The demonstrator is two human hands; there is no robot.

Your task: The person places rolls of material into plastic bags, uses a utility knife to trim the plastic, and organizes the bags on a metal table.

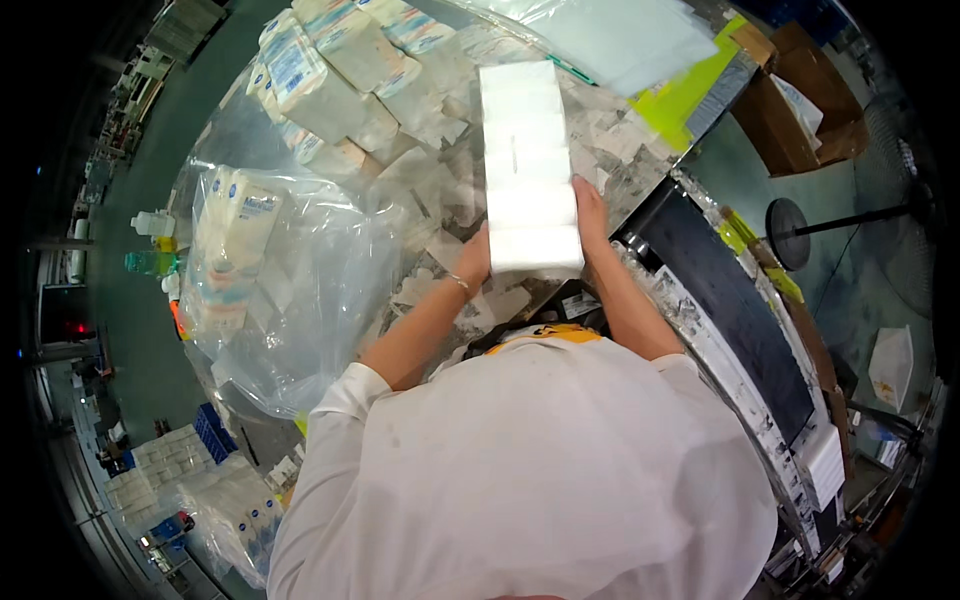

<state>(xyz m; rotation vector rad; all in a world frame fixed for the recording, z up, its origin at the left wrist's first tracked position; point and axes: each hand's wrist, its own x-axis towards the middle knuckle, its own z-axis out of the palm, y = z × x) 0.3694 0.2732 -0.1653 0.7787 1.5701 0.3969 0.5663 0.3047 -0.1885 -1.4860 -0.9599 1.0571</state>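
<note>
Clasping wht stack (530, 165) btwn L/R fingers (590, 205)

Scuffed, patchy grey-white worktable (615, 135) here, with piled white printed soft packs (300, 75), a clear plastic bag (340, 260) and some translucent plastic sheets (620, 50) on it.

1. Left hand (476, 258): most fingers hidden behind the white stack (528, 165), 1 o'clock.
2. Right hand (592, 214): most fingers hidden there too.
3. Shirt (530, 470), 6 o'clock: cut off below.
4. Sheets (620, 48), 1 o'clock: cut off above.
</note>
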